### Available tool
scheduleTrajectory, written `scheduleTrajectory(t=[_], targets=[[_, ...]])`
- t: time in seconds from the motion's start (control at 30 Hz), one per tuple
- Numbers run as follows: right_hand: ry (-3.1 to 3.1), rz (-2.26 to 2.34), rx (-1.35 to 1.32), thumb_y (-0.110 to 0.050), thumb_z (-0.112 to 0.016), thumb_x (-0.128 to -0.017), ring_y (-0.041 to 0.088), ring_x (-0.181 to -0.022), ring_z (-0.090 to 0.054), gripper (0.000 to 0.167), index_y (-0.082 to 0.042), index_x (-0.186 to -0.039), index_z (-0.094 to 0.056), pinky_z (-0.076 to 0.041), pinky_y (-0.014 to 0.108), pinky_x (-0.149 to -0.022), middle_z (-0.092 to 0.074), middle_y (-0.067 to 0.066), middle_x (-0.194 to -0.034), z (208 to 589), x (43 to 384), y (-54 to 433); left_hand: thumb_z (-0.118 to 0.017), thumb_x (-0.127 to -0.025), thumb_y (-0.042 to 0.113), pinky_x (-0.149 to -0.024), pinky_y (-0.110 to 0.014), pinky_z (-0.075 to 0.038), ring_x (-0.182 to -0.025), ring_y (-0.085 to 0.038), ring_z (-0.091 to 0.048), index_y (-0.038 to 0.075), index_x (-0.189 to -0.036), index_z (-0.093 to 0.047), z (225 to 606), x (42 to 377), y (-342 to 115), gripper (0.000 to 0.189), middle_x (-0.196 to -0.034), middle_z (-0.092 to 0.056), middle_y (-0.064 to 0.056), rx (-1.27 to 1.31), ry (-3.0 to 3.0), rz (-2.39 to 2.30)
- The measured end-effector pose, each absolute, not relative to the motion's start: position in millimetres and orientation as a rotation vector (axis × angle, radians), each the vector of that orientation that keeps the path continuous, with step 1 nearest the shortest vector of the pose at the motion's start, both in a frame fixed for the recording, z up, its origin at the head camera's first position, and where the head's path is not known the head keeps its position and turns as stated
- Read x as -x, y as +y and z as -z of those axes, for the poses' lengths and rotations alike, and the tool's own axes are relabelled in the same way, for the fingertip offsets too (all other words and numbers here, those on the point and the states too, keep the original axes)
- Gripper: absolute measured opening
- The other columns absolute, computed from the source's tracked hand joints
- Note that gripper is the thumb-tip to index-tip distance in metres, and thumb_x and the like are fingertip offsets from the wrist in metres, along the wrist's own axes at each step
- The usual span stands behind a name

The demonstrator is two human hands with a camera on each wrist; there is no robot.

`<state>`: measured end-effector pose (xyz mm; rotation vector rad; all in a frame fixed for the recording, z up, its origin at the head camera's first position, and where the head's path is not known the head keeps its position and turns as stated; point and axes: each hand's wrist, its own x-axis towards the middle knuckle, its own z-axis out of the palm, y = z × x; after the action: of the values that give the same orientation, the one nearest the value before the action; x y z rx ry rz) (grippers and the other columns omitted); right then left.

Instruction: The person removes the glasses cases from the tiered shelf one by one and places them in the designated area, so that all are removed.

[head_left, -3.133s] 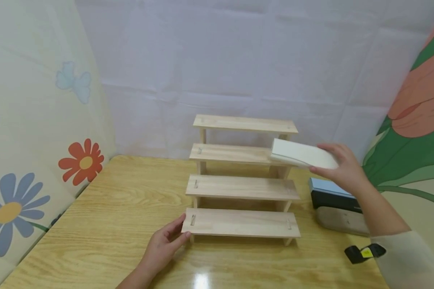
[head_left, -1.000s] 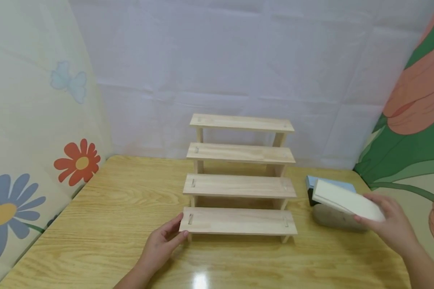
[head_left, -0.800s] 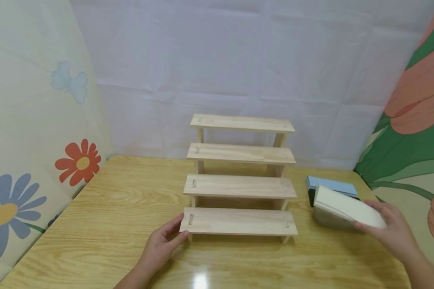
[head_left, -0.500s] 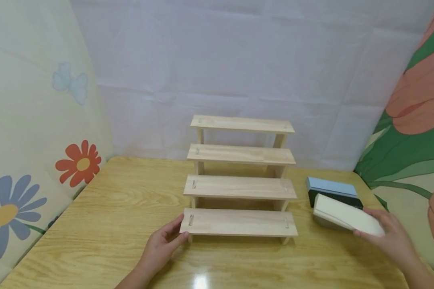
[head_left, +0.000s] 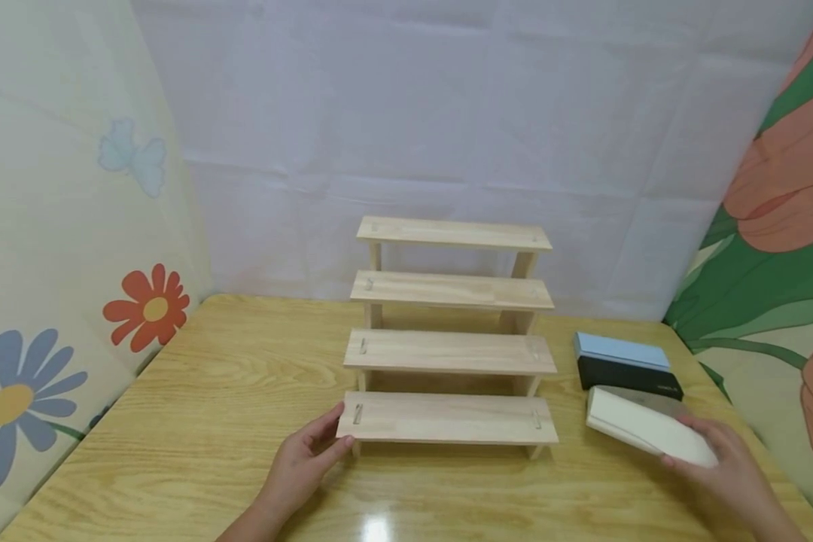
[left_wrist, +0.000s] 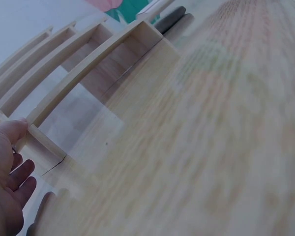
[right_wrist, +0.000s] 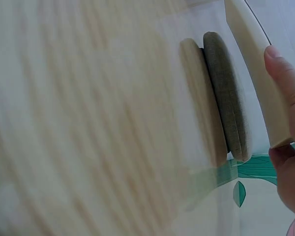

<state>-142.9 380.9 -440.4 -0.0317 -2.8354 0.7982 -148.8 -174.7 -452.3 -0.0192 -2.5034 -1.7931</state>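
A wooden stepped display stand (head_left: 447, 418) occupies the middle of the table, its tiers bare. My left hand (head_left: 302, 461) grips the left end of its lowest board, thumb at the front corner and fingers at the back. Over on the right, my right hand (head_left: 730, 461) holds a white glasses case (head_left: 650, 427) by its right end, thumb on the near side. In the right wrist view the white case (right_wrist: 259, 78) is raised off the table, apart from the grey fabric case (right_wrist: 226, 93). In the head view it partly covers that grey case (head_left: 644, 397).
Behind the grey case lie a black case (head_left: 628, 378) and a light blue case (head_left: 619, 350), in a row right of the stand. A white cloth (head_left: 447, 113) hangs behind the table (head_left: 257, 376); flower-printed cloths flank both sides.
My right hand has carried the white case from above the stand to the right, then down and toward me past the other cases. The left hand stays on the lowest board.
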Motion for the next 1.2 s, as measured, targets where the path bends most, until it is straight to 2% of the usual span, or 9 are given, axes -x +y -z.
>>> scheduleTrajectory(t=[0.07, 0.17, 0.23, 0.43, 0.53, 0.87, 1.0, 1.2], targets=[[-2.871, -0.813, 0.063, -0.031, -0.08, -0.081, 0.044, -0.112, -0.042, 0.076, 0.006, -0.138, -0.047, -0.036, 0.038, -0.08, -0.045, 0.035, -0.133, 441.2, 142.3, 381.4, -0.072, -0.09, 0.018, -0.097, -0.027, -0.053, -0.127, -0.027, -0.055, 0.003, -0.14, -0.052, 452.8, 149.0, -174.8, 0.056, -0.142, -0.054, -0.014, 0.021, -2.503, 1.796], [-2.921, -0.836, 0.091, -0.035, -0.078, -0.083, 0.049, -0.116, -0.041, 0.077, 0.008, -0.138, -0.045, -0.039, 0.051, -0.083, -0.041, 0.037, -0.135, 441.9, 142.9, 382.3, -0.072, -0.09, 0.017, -0.097, -0.026, -0.053, -0.126, -0.026, -0.055, 0.003, -0.14, -0.052, 453.2, 149.4, -174.5, 0.055, -0.142, -0.055, -0.013, 0.023, -2.495, 1.81], [-2.951, -0.832, 0.108, -0.037, -0.077, -0.084, 0.05, -0.116, -0.041, 0.078, 0.008, -0.138, -0.044, -0.038, 0.055, -0.085, -0.04, 0.038, -0.135, 442.2, 143.5, 382.4, -0.072, -0.09, 0.017, -0.096, -0.025, -0.053, -0.126, -0.026, -0.055, 0.003, -0.139, -0.052, 453.2, 149.5, -174.3, 0.055, -0.142, -0.055, -0.013, 0.024, -2.49, 1.818], [-2.971, -0.847, 0.125, -0.039, -0.076, -0.085, 0.048, -0.116, -0.041, 0.077, 0.007, -0.139, -0.044, -0.036, 0.045, -0.083, -0.041, 0.037, -0.135, 445.6, 141.9, 382.9, -0.072, -0.089, 0.016, -0.094, -0.017, -0.051, -0.125, -0.024, -0.055, 0.003, -0.139, -0.053, 453.4, 149.7, -173.9, 0.055, -0.141, -0.055, -0.013, 0.017, -2.479, 1.833], [-2.973, -0.883, 0.142, -0.038, -0.076, -0.085, 0.048, -0.117, -0.04, 0.078, 0.006, -0.14, -0.044, -0.035, 0.044, -0.083, -0.041, 0.036, -0.136, 447.1, 141.2, 382.6, -0.072, -0.089, 0.015, -0.093, -0.015, -0.05, -0.125, -0.024, -0.055, 0.002, -0.139, -0.053, 453.7, 149.5, -174.0, 0.055, -0.141, -0.055, -0.013, 0.023, -2.471, 1.84], [-3.0, -0.932, 0.123, -0.039, -0.077, -0.084, 0.052, -0.122, -0.035, 0.082, 0.008, -0.141, -0.041, -0.035, 0.063, -0.092, -0.036, 0.037, -0.139, 452.9, 139.5, 383.1, -0.072, -0.09, 0.019, -0.097, -0.025, -0.052, -0.127, -0.026, -0.054, 0.003, -0.14, -0.052, 454.1, 149.7, -175.6, 0.057, -0.141, -0.055, -0.014, 0.033, -2.487, 1.828], [-3.004, -0.915, 0.097, -0.041, -0.077, -0.083, 0.054, -0.124, -0.034, 0.083, 0.007, -0.141, -0.042, -0.033, 0.065, -0.094, -0.037, 0.037, -0.139, 456.3, 139.1, 384.5, -0.072, -0.09, 0.019, -0.1, -0.029, -0.052, -0.128, -0.026, -0.053, 0.003, -0.14, -0.052, 454.2, 149.8, -175.4, 0.056, -0.142, -0.054, -0.013, 0.029, -2.49, 1.826], [-3.009, -0.905, 0.057, -0.038, -0.077, -0.084, 0.053, -0.123, -0.036, 0.079, 0.007, -0.14, -0.043, -0.034, 0.066, -0.094, -0.038, 0.037, -0.138, 457.3, 139.3, 385.5, -0.072, -0.09, 0.019, -0.099, -0.027, -0.052, -0.127, -0.026, -0.054, 0.004, -0.14, -0.052, 454.7, 150.1, -175.3, 0.056, -0.142, -0.054, -0.013, 0.022, -2.494, 1.819]])
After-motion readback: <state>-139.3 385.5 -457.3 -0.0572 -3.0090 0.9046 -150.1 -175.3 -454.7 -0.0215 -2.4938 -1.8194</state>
